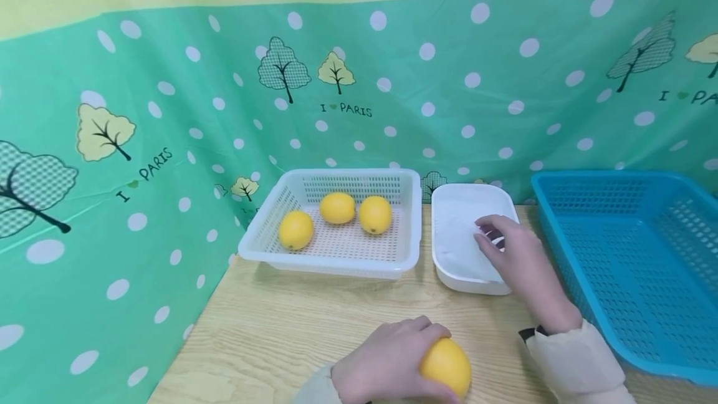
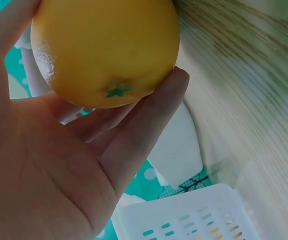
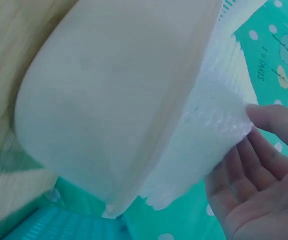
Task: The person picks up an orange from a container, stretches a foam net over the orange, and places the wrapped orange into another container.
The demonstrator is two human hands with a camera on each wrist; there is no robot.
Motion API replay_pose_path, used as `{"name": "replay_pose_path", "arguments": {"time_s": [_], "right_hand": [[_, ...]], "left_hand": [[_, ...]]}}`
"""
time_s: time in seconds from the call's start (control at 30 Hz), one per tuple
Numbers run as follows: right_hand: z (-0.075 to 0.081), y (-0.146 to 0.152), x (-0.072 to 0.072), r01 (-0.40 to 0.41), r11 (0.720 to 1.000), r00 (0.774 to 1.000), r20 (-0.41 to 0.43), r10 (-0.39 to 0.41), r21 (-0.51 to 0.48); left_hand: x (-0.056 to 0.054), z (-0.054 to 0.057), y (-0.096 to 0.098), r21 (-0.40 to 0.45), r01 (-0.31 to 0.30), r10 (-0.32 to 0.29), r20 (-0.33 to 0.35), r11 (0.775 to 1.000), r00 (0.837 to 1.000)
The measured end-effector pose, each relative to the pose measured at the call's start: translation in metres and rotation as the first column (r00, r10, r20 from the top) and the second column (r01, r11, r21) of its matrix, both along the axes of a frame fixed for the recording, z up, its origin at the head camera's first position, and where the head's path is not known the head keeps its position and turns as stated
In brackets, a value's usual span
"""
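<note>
In the head view my left hand (image 1: 387, 357) grips an orange (image 1: 447, 368) over the front of the table. Its green star-shaped stem end shows in the left wrist view, with the thumb and fingers around the fruit (image 2: 108, 45). My right hand (image 1: 521, 260) is above a white plastic box (image 1: 473, 287). Seen from the right wrist, the thumb and fingers pinch the edge of a white foam net sleeve (image 3: 209, 125), which sticks up past the box's rim. More white netting seems to lie inside the box, but its layers are hard to tell apart.
A white slotted basket (image 1: 336, 265) with three oranges (image 1: 337, 208) stands left of the box. On the right is a large blue plastic basket (image 1: 634, 267). A green dotted cloth (image 1: 392, 80) hangs behind the wooden table (image 1: 291, 310) and along its left side.
</note>
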State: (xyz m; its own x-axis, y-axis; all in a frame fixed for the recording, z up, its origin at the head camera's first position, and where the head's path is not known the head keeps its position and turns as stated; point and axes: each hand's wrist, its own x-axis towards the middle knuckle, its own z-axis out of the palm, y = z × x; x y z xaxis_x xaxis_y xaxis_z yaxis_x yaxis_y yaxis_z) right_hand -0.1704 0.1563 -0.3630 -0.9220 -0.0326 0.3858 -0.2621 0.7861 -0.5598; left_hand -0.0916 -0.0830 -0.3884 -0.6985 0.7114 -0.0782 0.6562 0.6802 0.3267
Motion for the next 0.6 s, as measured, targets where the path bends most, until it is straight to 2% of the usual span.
{"name": "replay_pose_path", "arguments": {"time_s": [0.13, 0.23, 0.43, 0.6], "right_hand": [[0.003, 0.003, 0.006, 0.025, 0.998, 0.999, -0.023, -0.026, -0.051], [0.005, 0.000, 0.009, 0.014, 0.997, 1.000, -0.027, -0.016, -0.079], [0.011, -0.011, 0.015, -0.055, 0.992, 0.998, -0.022, 0.053, -0.117], [0.013, -0.017, 0.018, -0.082, 0.985, 0.996, -0.042, 0.076, -0.151]], "left_hand": [[0.000, 0.000, 0.001, 0.013, -0.010, 0.009, 0.038, 1.000, 0.999], [0.000, 0.000, 0.002, 0.020, -0.025, 0.024, 0.055, 0.999, 0.998], [0.001, -0.001, 0.002, 0.046, -0.025, 0.024, 0.017, 0.999, 1.000], [0.001, -0.003, 0.002, 0.064, -0.007, 0.009, -0.020, 0.998, 1.000]]}}
